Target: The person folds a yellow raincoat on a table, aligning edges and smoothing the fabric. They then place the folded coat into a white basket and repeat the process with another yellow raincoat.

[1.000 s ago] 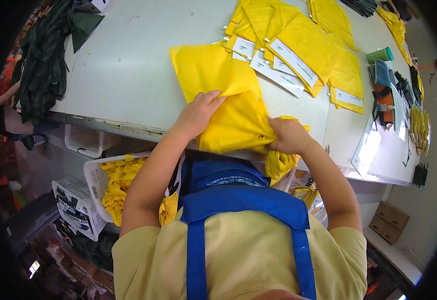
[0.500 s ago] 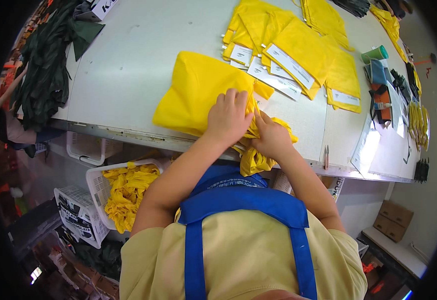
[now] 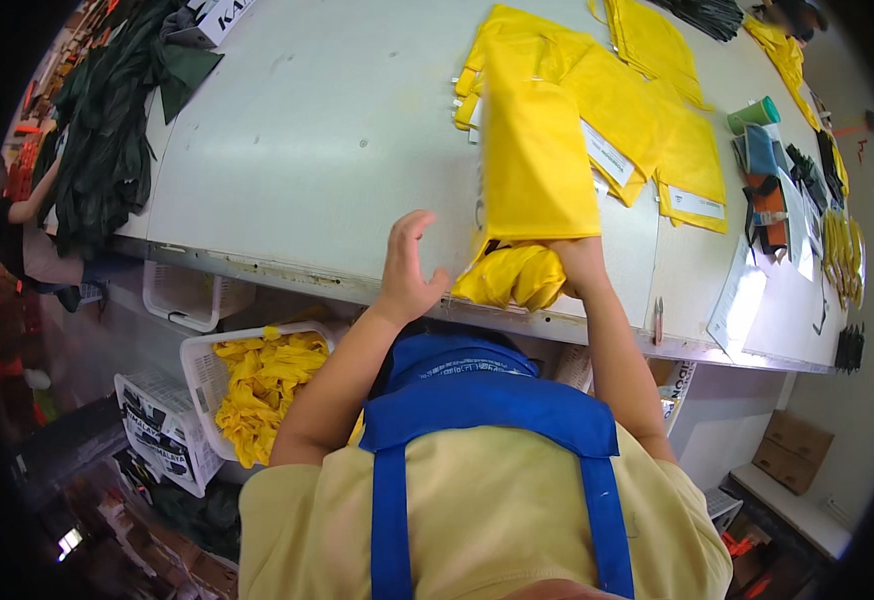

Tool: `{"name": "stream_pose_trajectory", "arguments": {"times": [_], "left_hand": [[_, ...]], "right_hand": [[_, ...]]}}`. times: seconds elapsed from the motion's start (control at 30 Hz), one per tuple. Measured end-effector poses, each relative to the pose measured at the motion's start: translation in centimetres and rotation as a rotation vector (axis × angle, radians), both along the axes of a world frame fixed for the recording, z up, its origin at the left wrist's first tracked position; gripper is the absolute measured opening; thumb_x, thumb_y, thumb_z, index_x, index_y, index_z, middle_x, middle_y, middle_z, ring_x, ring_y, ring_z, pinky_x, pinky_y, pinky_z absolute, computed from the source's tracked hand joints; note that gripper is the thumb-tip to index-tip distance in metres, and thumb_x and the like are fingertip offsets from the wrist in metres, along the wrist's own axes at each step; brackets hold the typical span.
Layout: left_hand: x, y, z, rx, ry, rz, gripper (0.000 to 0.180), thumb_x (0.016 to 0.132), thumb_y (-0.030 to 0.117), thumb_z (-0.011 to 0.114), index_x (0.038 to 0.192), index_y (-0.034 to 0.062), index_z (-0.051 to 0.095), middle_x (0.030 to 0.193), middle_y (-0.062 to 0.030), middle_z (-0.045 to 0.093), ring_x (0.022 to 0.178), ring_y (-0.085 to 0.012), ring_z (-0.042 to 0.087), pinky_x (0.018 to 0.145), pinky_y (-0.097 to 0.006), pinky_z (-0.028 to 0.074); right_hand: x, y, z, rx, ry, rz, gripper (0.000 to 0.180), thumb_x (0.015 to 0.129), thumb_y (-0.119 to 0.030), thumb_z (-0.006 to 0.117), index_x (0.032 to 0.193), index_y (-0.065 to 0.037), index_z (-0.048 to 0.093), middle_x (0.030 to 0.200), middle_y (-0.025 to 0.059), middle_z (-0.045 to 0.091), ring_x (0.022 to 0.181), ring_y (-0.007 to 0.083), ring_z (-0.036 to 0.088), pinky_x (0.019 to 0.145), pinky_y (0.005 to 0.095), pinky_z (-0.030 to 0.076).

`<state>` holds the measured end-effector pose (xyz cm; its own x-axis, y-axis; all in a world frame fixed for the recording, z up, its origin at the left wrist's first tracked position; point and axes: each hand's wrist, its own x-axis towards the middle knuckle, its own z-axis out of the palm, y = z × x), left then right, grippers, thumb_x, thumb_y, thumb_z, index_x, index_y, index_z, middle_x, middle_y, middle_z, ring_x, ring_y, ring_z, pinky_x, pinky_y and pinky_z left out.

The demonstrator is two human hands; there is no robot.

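our right hand (image 3: 579, 262) grips a folded yellow cloth (image 3: 535, 165) at its near edge, fingers closed on it and mostly hidden beneath; the cloth rises over the grey tabotop's front edge, with a bunched yellow bundle (image 3: 513, 277) below.

Hmm, let me write that cleanly:

our right hand (image 3: 579, 262) grips the near edge of a folded yellow cloth (image 3: 535, 165), fingers closed on it and mostly hidden; the cloth lies over the grey tabletop (image 3: 327, 150) near its front edge, a bunched yellow bundle (image 3: 513, 277) just below. our left hand (image 3: 409, 272) hovers beside, fingers spread, holding nothing.

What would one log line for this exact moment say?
left hand: open, over table | right hand: gripping yellow bag | basket: yellow bags
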<state>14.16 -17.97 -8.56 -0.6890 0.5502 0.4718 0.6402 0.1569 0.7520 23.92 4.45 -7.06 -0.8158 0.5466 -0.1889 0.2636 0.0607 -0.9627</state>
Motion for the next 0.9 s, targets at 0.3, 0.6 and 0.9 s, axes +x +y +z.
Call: {"name": "stream_pose_trajectory", "arguments": {"times": [0.3,0.6,0.9], "left_hand": [[0.4,4.0,-1.9,0.035,-0.457,-0.078,0.068,0.08,0.018,0.069,0.139,0.0099,0.037,0.123,-0.0164,0.056,0.111,-0.028,0.057,0.094,-0.032,0.044],[2.1,4.9,-1.3,0.004,-0.502,-0.196,0.043,0.092,0.018,0.051,0.133,0.0045,0.045,0.12,-0.0128,0.06,0.107,-0.0222,0.06,0.09,-0.031,0.045],[2.7,1.2,-4.6,0.051,-1.393,-0.54,0.042,0.086,0.011,0.052,0.127,0.0048,0.047,0.121,-0.0127,0.056,0.112,-0.0217,0.055,0.095,-0.034,0.044]], "right_hand": [[-0.5,-0.7,0.6,-0.5,0.158,-0.142,0.044,0.078,0.003,0.063,0.12,0.001,0.05,0.114,0.0107,0.059,0.097,0.0212,0.06,0.082,0.0316,0.049],[-0.8,-0.1,2.8,-0.468,0.206,-0.232,0.045,0.085,-0.008,0.061,0.126,0.001,0.047,0.121,0.009,0.057,0.104,0.0193,0.056,0.088,0.0305,0.045],[-2.8,0.1,-1.7,0.232,0.02,-0.132,0.047,0.089,-0.022,0.056,0.131,-0.004,0.045,0.132,0.011,0.049,0.121,0.0263,0.045,0.099,0.034,0.037]]}}
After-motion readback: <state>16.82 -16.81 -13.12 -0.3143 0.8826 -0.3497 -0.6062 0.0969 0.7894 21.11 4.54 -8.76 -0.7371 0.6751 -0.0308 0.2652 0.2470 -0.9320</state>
